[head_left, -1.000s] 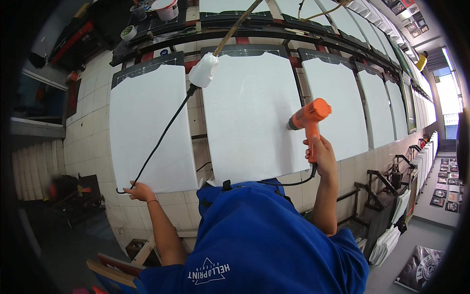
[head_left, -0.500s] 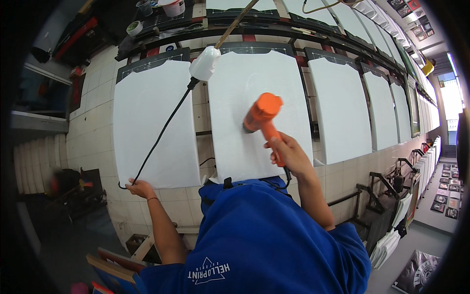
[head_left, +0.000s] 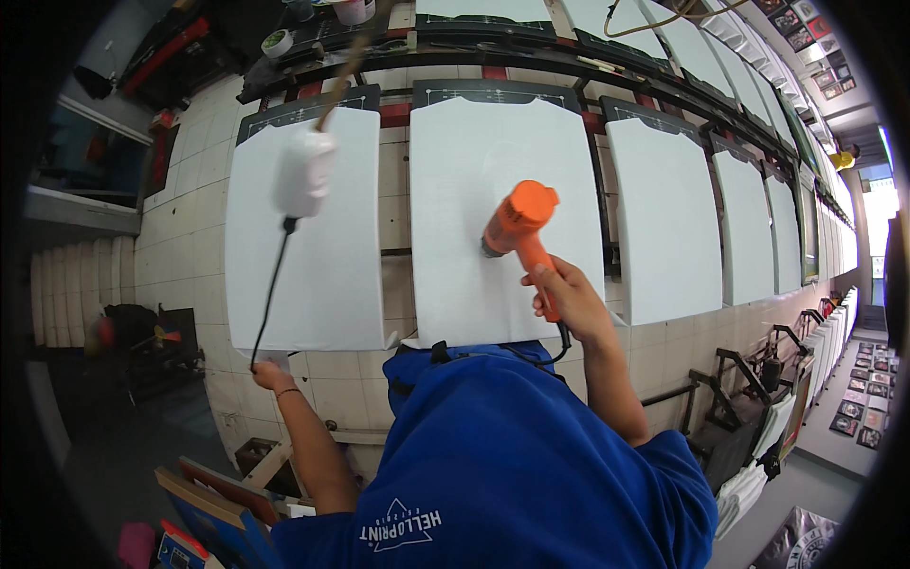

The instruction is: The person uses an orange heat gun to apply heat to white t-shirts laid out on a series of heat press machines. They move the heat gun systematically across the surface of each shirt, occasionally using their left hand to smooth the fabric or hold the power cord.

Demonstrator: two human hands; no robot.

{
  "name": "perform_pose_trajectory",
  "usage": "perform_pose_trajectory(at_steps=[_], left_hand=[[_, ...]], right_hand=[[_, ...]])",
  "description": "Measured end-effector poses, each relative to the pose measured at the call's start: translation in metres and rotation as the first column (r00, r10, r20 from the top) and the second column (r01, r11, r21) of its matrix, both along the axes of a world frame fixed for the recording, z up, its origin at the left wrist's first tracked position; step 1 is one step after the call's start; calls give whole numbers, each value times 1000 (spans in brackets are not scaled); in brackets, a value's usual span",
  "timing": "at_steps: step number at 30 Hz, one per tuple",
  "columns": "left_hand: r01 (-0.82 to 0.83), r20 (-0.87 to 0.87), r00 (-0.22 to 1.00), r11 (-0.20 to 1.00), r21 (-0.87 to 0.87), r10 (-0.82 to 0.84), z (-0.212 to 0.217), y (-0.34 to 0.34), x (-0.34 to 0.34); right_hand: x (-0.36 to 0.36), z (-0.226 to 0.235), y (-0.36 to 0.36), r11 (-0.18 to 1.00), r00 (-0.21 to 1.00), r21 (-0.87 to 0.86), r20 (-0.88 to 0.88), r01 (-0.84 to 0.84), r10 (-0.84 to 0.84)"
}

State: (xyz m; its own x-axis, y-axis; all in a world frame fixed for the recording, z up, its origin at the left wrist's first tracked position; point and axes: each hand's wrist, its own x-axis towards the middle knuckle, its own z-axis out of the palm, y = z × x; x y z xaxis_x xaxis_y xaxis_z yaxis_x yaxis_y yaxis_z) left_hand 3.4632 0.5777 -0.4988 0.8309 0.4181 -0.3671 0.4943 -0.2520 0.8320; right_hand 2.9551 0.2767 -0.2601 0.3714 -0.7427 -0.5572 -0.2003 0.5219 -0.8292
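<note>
My right hand (head_left: pixel 574 303) is wrapped round the handle of an orange heat gun (head_left: pixel 523 220). Its nozzle points down and left over a white shirt (head_left: pixel 455 294) stretched on a dark board; whether it touches the cloth I cannot tell. My left hand (head_left: pixel 273 376), by the near left corner of another white shirt (head_left: pixel 346 275), is closed on a black cord (head_left: pixel 272 294). This cord runs up to a white socket block (head_left: pixel 305 175), blurred, which hangs from a brownish cable over the left shirt. A second length of cord leaves the heat gun's handle toward my waist.
More shirt-covered boards (head_left: pixel 659 209) stand in a row to the right, with another row beyond a dark rail (head_left: pixel 531 52). Framed screens (head_left: pixel 213 517) lean at the lower left. Metal brackets (head_left: pixel 739 379) stick out at the right.
The socket block has swung left and down, from between the two shirts to over the left one. My left hand has lowered slightly with the cord. The heat gun has hardly moved.
</note>
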Motion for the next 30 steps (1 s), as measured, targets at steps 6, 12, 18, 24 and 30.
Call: perform_pose_trajectory(at_steps=[6,12,18,24,30], left_hand=[[201,-71,978,977,72,-196,-12,-30,-50],[189,7,982,976,111,-191,-2,-81,-79],[117,77,987,958,262,-142,14,-105,-108],[133,20,989,943,306,-146,35,-111,-117],[127,-16,991,916,380,-131,40,-114,-118]], right_hand=[[-73,5,-1,973,971,-54,-78,223,-226],[-114,12,-2,937,933,-105,-106,333,-343],[-115,11,-3,965,964,-73,-69,252,-257],[-76,4,-1,997,997,-27,-27,67,-67],[-19,2,6,984,983,7,40,-178,177]])
